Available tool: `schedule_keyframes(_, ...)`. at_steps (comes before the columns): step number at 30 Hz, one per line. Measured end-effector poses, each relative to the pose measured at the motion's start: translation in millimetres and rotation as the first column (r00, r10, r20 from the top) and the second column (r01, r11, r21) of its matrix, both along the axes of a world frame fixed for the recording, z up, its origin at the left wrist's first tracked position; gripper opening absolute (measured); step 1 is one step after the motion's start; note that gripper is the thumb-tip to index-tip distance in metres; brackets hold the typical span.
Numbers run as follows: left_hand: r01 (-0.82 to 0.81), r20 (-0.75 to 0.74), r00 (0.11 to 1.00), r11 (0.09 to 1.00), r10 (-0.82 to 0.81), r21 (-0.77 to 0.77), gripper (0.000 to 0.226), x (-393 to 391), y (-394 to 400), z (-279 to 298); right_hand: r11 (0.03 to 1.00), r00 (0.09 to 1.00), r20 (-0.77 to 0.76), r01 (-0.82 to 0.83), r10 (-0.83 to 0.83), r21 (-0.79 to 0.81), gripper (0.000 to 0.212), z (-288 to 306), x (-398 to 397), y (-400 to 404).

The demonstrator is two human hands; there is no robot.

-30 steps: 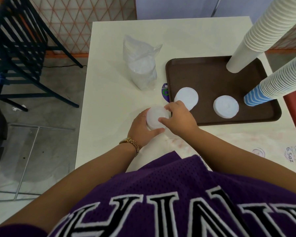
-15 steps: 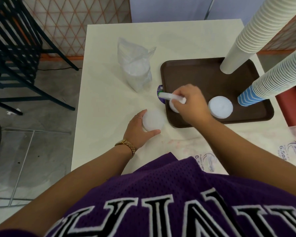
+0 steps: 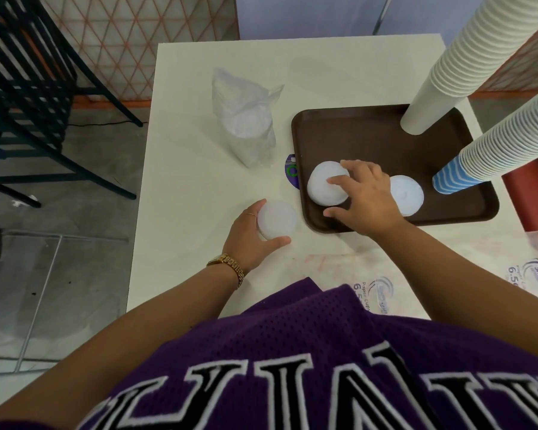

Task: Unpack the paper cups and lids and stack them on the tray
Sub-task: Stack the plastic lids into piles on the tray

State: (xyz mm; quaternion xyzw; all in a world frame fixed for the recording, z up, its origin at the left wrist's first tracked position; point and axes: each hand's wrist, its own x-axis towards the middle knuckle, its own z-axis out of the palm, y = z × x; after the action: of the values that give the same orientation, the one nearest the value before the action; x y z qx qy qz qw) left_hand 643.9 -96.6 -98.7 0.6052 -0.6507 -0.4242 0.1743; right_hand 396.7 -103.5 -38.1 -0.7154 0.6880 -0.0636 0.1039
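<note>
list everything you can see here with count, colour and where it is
tray: 1, dark brown, right half of the table
table: 1, cream, centre of view
plain cup stack: 1, off-white, far right corner of the tray
striped cup stack: 1, blue and white, right edge of the tray
lid stacks on the tray: 2, white, near edge; left one, right one
lid stack on the table: 1, white, left of the tray
plastic bag of lids: 1, clear, on the table left of the tray
empty wrappers: clear, printed, near right of the table
chair: 1, black, on the floor at left
left hand: holds the lid stack on the table
right hand: fingers on the left lid stack on the tray
</note>
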Motion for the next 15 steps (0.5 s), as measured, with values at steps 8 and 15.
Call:
schedule_keyframes(8,0.0,0.011,1.0,1.0,0.0,0.007,0.094,-1,-1,0,0.963,0.997,0.06,-0.054,0.04,0.265,0.104,26,10,-32)
schedule_keyframes(15,-0.009,0.003,1.0,1.0,0.009,0.011,0.094,-3,0,2,0.908,0.994,-0.03,-0.079,0.1,0.413,0.08,31,19,-60)
